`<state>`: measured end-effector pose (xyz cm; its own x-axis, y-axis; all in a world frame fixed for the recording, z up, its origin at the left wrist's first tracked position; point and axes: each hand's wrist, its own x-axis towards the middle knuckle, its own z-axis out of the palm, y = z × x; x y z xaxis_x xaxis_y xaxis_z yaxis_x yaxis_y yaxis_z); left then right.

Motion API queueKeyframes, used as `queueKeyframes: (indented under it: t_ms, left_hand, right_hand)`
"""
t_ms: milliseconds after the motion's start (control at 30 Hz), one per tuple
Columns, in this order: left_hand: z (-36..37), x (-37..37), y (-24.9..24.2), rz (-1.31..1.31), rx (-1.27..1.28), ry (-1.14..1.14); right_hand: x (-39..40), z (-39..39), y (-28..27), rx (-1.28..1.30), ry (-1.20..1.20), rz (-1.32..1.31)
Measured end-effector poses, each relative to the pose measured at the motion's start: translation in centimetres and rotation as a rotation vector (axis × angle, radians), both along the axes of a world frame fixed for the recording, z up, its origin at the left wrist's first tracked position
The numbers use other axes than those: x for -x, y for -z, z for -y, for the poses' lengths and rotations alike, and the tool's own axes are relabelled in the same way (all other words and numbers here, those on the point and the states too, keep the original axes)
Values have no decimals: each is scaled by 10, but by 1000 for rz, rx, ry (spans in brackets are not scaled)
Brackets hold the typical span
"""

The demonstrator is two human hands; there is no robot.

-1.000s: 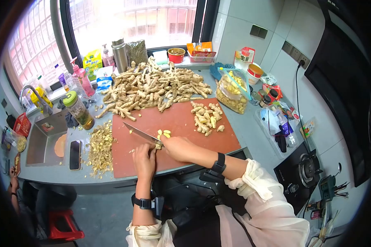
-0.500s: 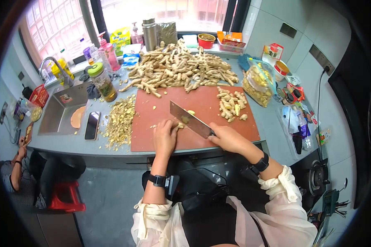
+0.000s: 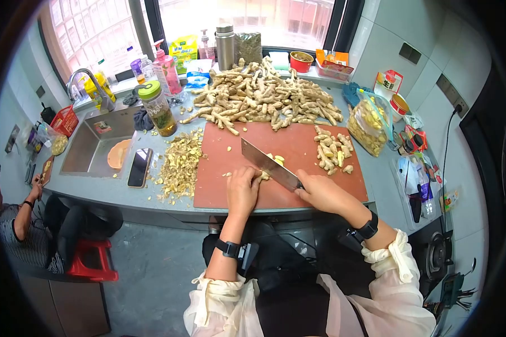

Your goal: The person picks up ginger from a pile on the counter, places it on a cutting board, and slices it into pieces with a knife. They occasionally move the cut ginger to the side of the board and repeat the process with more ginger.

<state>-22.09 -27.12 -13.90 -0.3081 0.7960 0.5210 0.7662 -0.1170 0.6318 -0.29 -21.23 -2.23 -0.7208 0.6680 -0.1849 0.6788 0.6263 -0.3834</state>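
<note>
My right hand grips the handle of a cleaver, its wide blade pointing up and left across the reddish-brown cutting board. Closed fingers of my left hand hold a small piece of ginger against the board, close to the blade's lower edge. Yellow cut ginger slices lie just behind the blade. On the board's right side sits a small group of ginger knobs. A large heap of whole ginger rises behind the board.
Ginger trimmings are piled left of the board, beside a phone, a green-lidded bottle and the sink. A bag of ginger pieces stands at right. Another person sits at far left near a red stool.
The camera view has shifted, so the counter appears farther right. More cut slices show behind the blade. Both hands keep their holds on the ginger and the cleaver.
</note>
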Motion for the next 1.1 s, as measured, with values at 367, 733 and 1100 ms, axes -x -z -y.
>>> queueKeyframes:
  t_ms: [367,733,1100]
  left_hand:
    - [-1,1,-1,11,-2,13]
    - [-1,0,-2,-21,24,-5]
    - [0,0,1,-9,13,-13]
  right_hand:
    - [10,-16,7,72,-60,-41]
    - [73,-23,36,-128,-75,-118]
    - [-11,1,21,-32,-9,-41]
